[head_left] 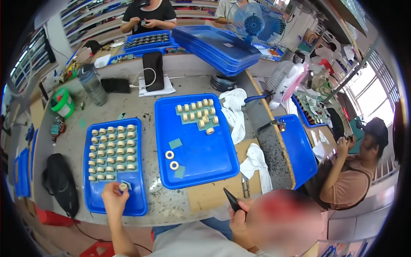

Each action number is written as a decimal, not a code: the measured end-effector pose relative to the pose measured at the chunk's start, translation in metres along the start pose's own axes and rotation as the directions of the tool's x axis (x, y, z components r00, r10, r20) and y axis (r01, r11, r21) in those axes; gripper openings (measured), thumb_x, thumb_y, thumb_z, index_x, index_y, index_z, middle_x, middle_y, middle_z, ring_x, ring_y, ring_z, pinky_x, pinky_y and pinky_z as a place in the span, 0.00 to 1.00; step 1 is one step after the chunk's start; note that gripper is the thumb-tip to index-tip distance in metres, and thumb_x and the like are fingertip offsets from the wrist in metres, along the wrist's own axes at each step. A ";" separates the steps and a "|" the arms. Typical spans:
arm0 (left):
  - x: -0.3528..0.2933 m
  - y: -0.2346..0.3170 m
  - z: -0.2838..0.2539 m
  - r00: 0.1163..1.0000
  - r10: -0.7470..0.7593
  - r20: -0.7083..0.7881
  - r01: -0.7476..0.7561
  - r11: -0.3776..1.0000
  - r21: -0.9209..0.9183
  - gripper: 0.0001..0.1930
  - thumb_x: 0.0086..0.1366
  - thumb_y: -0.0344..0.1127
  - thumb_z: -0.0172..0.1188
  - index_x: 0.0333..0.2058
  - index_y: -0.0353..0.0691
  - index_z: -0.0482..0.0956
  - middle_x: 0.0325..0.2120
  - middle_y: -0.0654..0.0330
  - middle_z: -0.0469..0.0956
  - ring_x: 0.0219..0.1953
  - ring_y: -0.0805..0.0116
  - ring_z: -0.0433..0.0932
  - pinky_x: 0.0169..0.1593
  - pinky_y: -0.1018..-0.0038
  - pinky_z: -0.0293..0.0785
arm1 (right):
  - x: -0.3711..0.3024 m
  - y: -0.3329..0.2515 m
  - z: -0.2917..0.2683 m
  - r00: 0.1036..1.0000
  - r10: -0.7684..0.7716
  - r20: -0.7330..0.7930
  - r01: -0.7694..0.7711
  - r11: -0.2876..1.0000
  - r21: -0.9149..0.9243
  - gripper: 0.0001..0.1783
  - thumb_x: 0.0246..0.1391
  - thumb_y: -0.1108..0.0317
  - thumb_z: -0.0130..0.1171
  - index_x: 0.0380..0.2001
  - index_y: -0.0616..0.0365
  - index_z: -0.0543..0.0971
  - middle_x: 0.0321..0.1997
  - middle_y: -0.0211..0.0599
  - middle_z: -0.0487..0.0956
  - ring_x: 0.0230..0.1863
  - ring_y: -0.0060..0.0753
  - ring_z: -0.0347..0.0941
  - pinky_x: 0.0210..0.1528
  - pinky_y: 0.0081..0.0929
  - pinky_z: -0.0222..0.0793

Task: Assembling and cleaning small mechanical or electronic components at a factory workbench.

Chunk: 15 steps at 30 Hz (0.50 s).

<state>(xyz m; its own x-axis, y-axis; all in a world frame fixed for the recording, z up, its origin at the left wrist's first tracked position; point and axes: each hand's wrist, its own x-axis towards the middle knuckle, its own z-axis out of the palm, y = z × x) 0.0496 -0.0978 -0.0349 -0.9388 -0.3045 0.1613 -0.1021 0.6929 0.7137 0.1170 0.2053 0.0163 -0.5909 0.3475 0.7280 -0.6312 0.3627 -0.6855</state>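
Observation:
My left hand [114, 199] is closed in a pinch on a small cream ring [123, 186] over the near end of the left blue tray [140, 188]. A pale green square [127, 184] shows beside that ring. Rows of similar cream rings [110, 152] on green squares fill the tray's far part. My right hand [239, 220] is wrapped round a black tapered tool [231, 199] near the table's front edge, its point up and to the left; its exact kind does not show. A blurred patch hides part of the right forearm.
The right blue tray [201, 160] holds more cream rings [199, 112], some loose, and green squares [175, 144]. White cloths [258, 165] lie beside it, with cardboard [209, 195] in front. A black pouch [60, 184], bottle [92, 85] and green tub [63, 103] stand left. Co-workers [349, 171] sit nearby.

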 end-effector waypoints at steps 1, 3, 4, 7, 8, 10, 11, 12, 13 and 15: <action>0.002 -0.002 0.000 1.000 -0.014 -0.002 0.014 1.000 -0.010 0.09 0.37 0.25 0.60 0.22 0.32 0.71 0.16 0.59 0.70 0.13 0.75 0.66 0.18 0.80 0.62 | -0.004 0.003 -0.003 1.000 0.026 0.003 -0.026 0.999 0.019 0.10 0.41 0.75 0.49 0.30 0.68 0.69 0.16 0.42 0.72 0.14 0.27 0.68 0.17 0.18 0.65; 0.004 -0.002 -0.003 1.000 -0.025 0.007 0.025 0.999 0.023 0.09 0.37 0.25 0.60 0.22 0.33 0.71 0.16 0.57 0.70 0.14 0.72 0.67 0.18 0.78 0.63 | -0.005 0.007 -0.006 0.998 0.068 0.018 -0.069 0.996 0.062 0.09 0.46 0.72 0.45 0.30 0.66 0.69 0.19 0.42 0.72 0.12 0.25 0.65 0.16 0.17 0.63; 0.007 -0.015 0.000 0.998 0.065 -0.023 -0.062 0.992 0.112 0.10 0.37 0.28 0.61 0.21 0.34 0.72 0.17 0.55 0.69 0.16 0.67 0.68 0.20 0.75 0.64 | -0.008 0.012 -0.006 0.991 0.115 -0.062 -0.114 0.993 0.015 0.07 0.46 0.73 0.45 0.29 0.65 0.69 0.22 0.42 0.71 0.14 0.26 0.65 0.16 0.17 0.63; 0.027 -0.002 0.010 0.990 0.133 0.040 -0.138 0.955 0.262 0.12 0.37 0.36 0.61 0.18 0.34 0.70 0.15 0.52 0.69 0.20 0.56 0.69 0.24 0.67 0.65 | -0.012 0.018 -0.018 0.968 0.195 -0.155 -0.230 0.938 -0.258 0.04 0.43 0.75 0.48 0.26 0.62 0.67 0.24 0.38 0.67 0.23 0.28 0.63 0.18 0.19 0.60; 0.032 0.014 0.010 0.980 0.201 0.004 -0.196 0.950 0.244 0.13 0.38 0.37 0.61 0.17 0.33 0.70 0.15 0.50 0.68 0.20 0.54 0.68 0.24 0.66 0.64 | 0.002 0.016 -0.021 0.998 -0.048 -0.029 0.012 0.688 -0.726 0.07 0.46 0.69 0.45 0.26 0.63 0.67 0.20 0.36 0.65 0.18 0.25 0.60 0.15 0.18 0.54; 0.042 0.018 0.023 0.981 0.191 0.036 -0.194 0.969 0.155 0.12 0.38 0.34 0.60 0.20 0.31 0.71 0.20 0.47 0.71 0.24 0.52 0.71 0.29 0.67 0.67 | 0.013 0.013 -0.004 0.887 0.132 -0.442 -0.222 0.962 -0.159 0.19 0.49 0.58 0.38 0.29 0.65 0.70 0.13 0.32 0.61 0.12 0.22 0.53 0.14 0.16 0.46; 0.043 0.011 0.023 0.988 0.143 0.055 -0.149 0.978 0.145 0.11 0.37 0.31 0.60 0.21 0.31 0.72 0.21 0.47 0.71 0.26 0.52 0.71 0.31 0.67 0.68 | 0.016 0.018 0.006 0.879 0.106 -0.465 -0.216 0.958 -0.189 0.22 0.49 0.58 0.36 0.28 0.68 0.71 0.12 0.36 0.61 0.12 0.23 0.53 0.13 0.17 0.44; 0.040 0.014 0.020 0.992 0.114 0.060 -0.122 0.982 0.143 0.11 0.36 0.30 0.61 0.21 0.31 0.71 0.21 0.47 0.71 0.26 0.52 0.71 0.31 0.67 0.68 | 0.017 0.018 0.006 0.884 0.157 -0.440 -0.255 0.952 -0.172 0.22 0.49 0.58 0.35 0.28 0.69 0.71 0.11 0.37 0.61 0.11 0.24 0.52 0.13 0.17 0.43; 0.035 0.010 0.019 0.995 0.083 0.052 -0.090 0.985 0.149 0.12 0.36 0.29 0.61 0.21 0.31 0.71 0.22 0.47 0.71 0.27 0.52 0.71 0.31 0.67 0.68 | 0.013 0.018 0.004 0.884 0.195 -0.425 -0.286 0.945 -0.160 0.22 0.49 0.58 0.35 0.28 0.69 0.71 0.11 0.38 0.61 0.11 0.24 0.52 0.13 0.16 0.43; 0.032 0.007 0.017 0.997 0.067 0.029 -0.070 0.986 0.151 0.13 0.36 0.29 0.62 0.22 0.31 0.70 0.22 0.48 0.71 0.27 0.52 0.71 0.31 0.66 0.68 | 0.010 0.016 0.005 0.891 0.202 -0.407 -0.278 0.951 -0.137 0.22 0.49 0.58 0.35 0.29 0.70 0.71 0.11 0.39 0.60 0.10 0.24 0.51 0.13 0.16 0.42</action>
<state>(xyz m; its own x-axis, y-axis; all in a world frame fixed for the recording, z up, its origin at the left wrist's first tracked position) 0.0136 -0.0915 -0.0369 -0.9525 -0.2388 0.1891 -0.0842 0.8031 0.5899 0.0982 0.2100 0.0129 -0.4492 0.7347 0.5084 -0.3675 0.3667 -0.8547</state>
